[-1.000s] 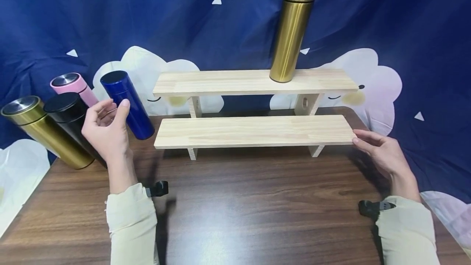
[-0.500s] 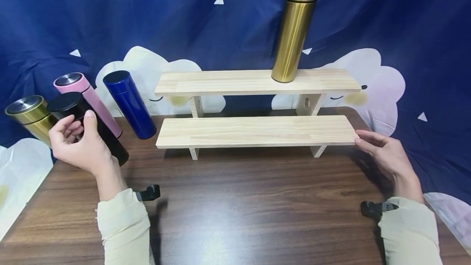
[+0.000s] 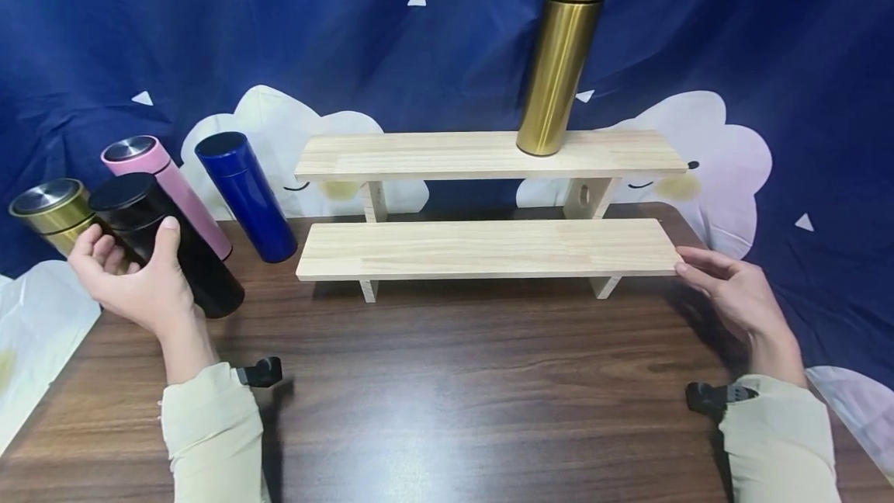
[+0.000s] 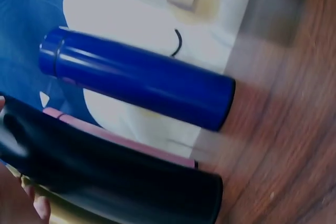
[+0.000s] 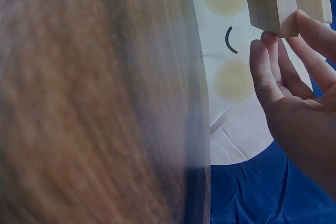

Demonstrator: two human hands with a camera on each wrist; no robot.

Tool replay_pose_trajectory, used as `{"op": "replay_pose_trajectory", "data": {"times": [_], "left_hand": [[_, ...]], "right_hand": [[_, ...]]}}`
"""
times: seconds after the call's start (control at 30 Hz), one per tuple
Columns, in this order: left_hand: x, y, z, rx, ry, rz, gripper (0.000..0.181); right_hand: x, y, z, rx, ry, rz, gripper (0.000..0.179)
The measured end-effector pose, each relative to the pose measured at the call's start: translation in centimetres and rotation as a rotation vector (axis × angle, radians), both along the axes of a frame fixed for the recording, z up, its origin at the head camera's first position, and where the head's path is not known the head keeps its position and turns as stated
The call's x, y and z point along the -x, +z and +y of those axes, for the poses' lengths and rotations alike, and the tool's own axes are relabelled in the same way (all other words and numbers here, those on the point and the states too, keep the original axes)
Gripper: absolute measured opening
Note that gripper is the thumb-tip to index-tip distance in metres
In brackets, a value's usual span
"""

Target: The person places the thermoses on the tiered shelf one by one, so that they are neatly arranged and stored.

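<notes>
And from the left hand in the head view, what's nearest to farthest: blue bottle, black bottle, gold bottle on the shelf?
1. Black bottle, right by the left hand.
2. Blue bottle, behind and to the right.
3. Gold bottle, on the top shelf, farther right.

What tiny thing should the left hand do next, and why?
Maybe close the left hand gently around the black bottle. Its thumb and bent fingers seem to be on either side of it, though I can't tell if they touch. The right hand is at the lower shelf, far away.
</notes>
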State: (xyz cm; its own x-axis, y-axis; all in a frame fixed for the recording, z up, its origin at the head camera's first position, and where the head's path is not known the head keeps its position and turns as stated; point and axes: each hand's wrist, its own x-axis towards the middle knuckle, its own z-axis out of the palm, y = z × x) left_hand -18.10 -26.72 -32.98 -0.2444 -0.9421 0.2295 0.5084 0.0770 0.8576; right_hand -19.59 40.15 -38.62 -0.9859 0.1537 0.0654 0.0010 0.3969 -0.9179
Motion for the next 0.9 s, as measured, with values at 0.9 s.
{"op": "replay_pose_trajectory", "data": {"times": [0.9], "left_hand": [[0.3, -0.6, -2.1, 0.1, -0.175, -0.052, 0.069]], "right_hand": [[0.0, -0.2, 0.0, -0.052, -0.018, 0.011, 0.035]]}}
